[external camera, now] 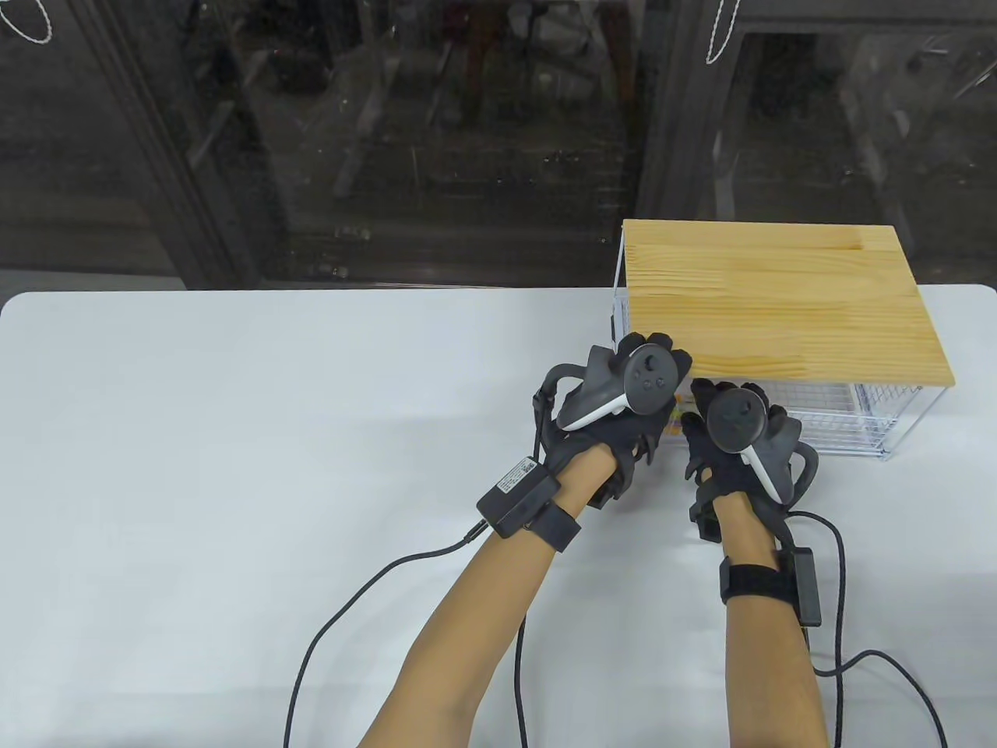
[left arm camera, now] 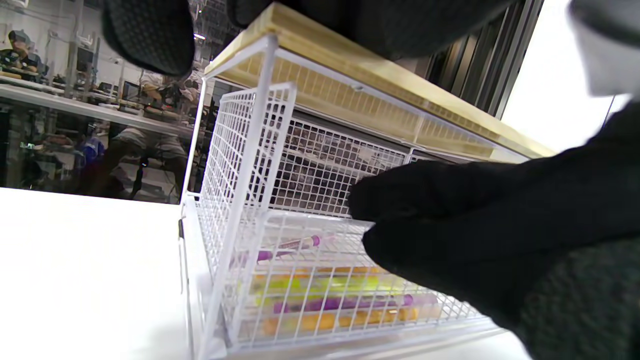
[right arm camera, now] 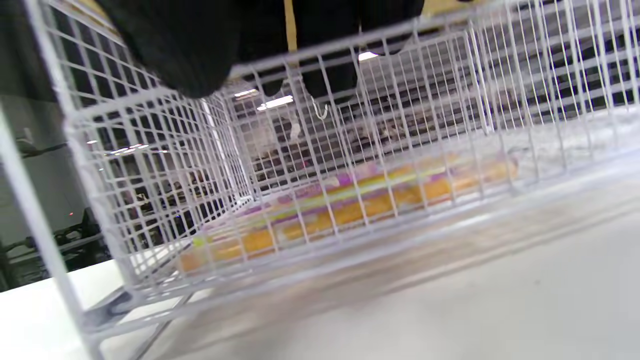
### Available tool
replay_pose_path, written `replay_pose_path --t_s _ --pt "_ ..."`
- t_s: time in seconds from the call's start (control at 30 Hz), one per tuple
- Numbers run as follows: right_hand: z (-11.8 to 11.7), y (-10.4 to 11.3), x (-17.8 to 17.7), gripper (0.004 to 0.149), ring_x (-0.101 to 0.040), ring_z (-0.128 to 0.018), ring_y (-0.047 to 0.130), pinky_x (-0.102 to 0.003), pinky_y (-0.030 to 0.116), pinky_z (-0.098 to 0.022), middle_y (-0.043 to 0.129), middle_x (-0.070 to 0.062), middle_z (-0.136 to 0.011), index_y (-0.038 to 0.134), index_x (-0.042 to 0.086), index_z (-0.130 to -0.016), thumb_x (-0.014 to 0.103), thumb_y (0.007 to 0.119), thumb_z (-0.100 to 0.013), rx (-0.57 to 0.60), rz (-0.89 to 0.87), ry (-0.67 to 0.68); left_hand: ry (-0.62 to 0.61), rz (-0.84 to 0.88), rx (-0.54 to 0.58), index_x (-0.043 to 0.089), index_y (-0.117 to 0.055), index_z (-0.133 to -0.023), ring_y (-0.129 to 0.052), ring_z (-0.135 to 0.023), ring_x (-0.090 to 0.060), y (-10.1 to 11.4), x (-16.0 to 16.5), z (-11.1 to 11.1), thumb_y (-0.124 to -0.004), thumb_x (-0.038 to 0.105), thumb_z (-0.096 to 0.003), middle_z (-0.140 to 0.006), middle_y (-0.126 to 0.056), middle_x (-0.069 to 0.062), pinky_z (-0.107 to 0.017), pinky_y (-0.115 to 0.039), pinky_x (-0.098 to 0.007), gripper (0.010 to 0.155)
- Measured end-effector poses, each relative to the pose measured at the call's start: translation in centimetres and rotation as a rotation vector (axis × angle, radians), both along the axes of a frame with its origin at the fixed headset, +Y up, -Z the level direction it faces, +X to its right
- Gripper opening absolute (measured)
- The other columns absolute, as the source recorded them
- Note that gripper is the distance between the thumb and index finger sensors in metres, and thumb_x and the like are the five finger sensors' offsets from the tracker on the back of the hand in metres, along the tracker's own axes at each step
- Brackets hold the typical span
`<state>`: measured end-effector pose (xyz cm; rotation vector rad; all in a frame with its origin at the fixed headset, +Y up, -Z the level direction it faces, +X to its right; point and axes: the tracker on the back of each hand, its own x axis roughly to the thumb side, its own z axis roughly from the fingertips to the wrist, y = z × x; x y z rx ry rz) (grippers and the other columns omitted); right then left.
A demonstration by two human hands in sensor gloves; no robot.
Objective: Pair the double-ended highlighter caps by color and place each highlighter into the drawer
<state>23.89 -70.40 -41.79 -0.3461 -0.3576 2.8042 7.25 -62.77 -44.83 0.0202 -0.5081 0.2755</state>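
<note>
Judging from the drawer (left arm camera: 320,280), the sorting stage appears largely done: several highlighters (left arm camera: 330,300) are seen lying flat on its wire floor — purple, yellow and orange barrels side by side, with one more purple pen further back. Through the mesh in the right wrist view the same bands of orange, yellow and purple are made out, blurred. No loose highlighter or cap is noted on the white table (external camera: 234,436) in the table view; whether every cap matches its barrel cannot be confirmed at this sharpness.

The drawer is drawn partly out of the white wire cabinet (external camera: 880,425) under the wooden top (external camera: 779,304), so it is not closed yet. Both hands are placed at its front. The left hand (external camera: 623,389) is set at the near left corner of the wooden top, its fingers reaching over the edge; a grip cannot be made out. The right hand (external camera: 736,432) is held against the drawer front, fingers (right arm camera: 320,50) lying over the upper wires; whether they hook the mesh or merely press on it cannot be told.

What is left, as an estimate: the drawer to be pushed home, provided no pen is hidden under the hands
</note>
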Motion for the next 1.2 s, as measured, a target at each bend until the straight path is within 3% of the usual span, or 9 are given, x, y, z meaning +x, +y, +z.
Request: replay_pose_path --t_s 0.17,0.23,0.3,0.37,0.47,0.67,0.93,1.2 --pt "2.5 1.0 -1.4 0.055 -0.041 -0.102 0.054 -0.06 0.043 -0.069 0.067 -0.001 -0.113 0.072 0.039 -0.1 0.046 0.078 -0.046 -0.021 0.121 0.04 0.015 -0.064 -0.056 0.039 -0.055 -0.105 -0.038 -0.111 -0.024 0.4 0.3 -0.1 -0.066 0.042 -0.0442 -0.118 -0.048 0.012 -0.071 -0.058 -0.061 0.062" --pt "3.5 1.4 -1.7 0.058 -0.041 -0.101 0.054 -0.061 0.043 -0.069 0.066 -0.004 -0.112 0.069 0.035 -0.102 0.047 0.078 -0.046 -0.036 0.146 0.014 0.014 -0.116 -0.097 0.04 -0.049 -0.106 -0.025 -0.111 -0.025 0.7 0.5 -0.1 -0.066 0.043 -0.0446 -0.119 -0.042 0.014 -0.073 -0.049 -0.062 0.064" --pt "4.6 1.9 -2.0 0.06 -0.042 -0.101 0.053 -0.061 0.043 -0.068 0.065 -0.005 -0.112 0.069 0.034 -0.103 0.047 0.078 -0.046 -0.05 0.153 0.023 0.014 -0.171 -0.037 0.041 -0.04 -0.106 -0.021 -0.111 -0.024 1.3 0.2 0.4 -0.063 0.044 -0.0452 -0.12 -0.031 0.015 -0.074 -0.046 -0.06 0.065" --pt "5.3 2.5 -2.1 0.059 -0.043 -0.1 0.055 -0.062 0.044 -0.068 0.067 -0.006 -0.111 0.071 0.032 -0.102 0.047 0.078 -0.046 -0.058 0.15 0.033 -0.005 -0.131 0.078 0.039 -0.045 -0.106 -0.03 -0.11 -0.026 2.1 -0.7 0.9 -0.066 0.045 -0.0435 -0.119 -0.039 0.014 -0.072 -0.052 -0.061 0.066" --pt "6.0 3.4 -2.6 0.057 -0.044 -0.098 0.059 -0.063 0.046 -0.067 0.074 -0.007 -0.107 0.075 0.029 -0.1 0.047 0.078 -0.046 -0.056 0.137 0.053 0.008 -0.12 0.05 0.039 -0.047 -0.106 -0.031 -0.111 -0.026 3.2 -2.9 1.7 -0.065 0.045 -0.0439 -0.12 -0.041 0.013 -0.072 -0.052 -0.061 0.065" --pt "7.4 5.8 -5.1 0.055 -0.045 -0.088 0.075 -0.067 0.058 -0.062 0.085 -0.009 -0.097 0.083 0.024 -0.094 0.049 0.078 -0.045 -0.022 0.1 0.094 0.077 -0.097 0.092 0.034 -0.068 -0.103 -0.047 -0.108 -0.03 4.5 -9.6 3.6 -0.065 0.041 -0.0441 -0.116 -0.062 0.005 -0.07 -0.057 -0.062 0.059" --pt "8.5 7.0 -9.8 0.049 -0.042 -0.079 0.084 -0.064 0.064 -0.058 0.093 -0.01 -0.087 0.092 0.022 -0.084 0.049 0.076 -0.047 -0.008 0.082 0.195 0.154 -0.136 0.067 0.035 -0.068 -0.103 -0.055 -0.106 -0.033 2.3 -18.9 6.3 -0.068 0.046 -0.0433 -0.115 -0.066 0.004 -0.067 -0.06 -0.063 0.061" --pt "8.6 4.7 -13.7 0.049 -0.041 -0.079 0.084 -0.064 0.063 -0.059 0.095 -0.008 -0.085 0.093 0.023 -0.083 0.049 0.075 -0.047 -0.033 0.098 0.253 0.223 -0.128 0.048 0.034 -0.069 -0.103 -0.056 -0.106 -0.033 -2.1 -27.0 8.3 -0.07 0.047 -0.0432 -0.114 -0.068 0.003 -0.067 -0.061 -0.063 0.061"
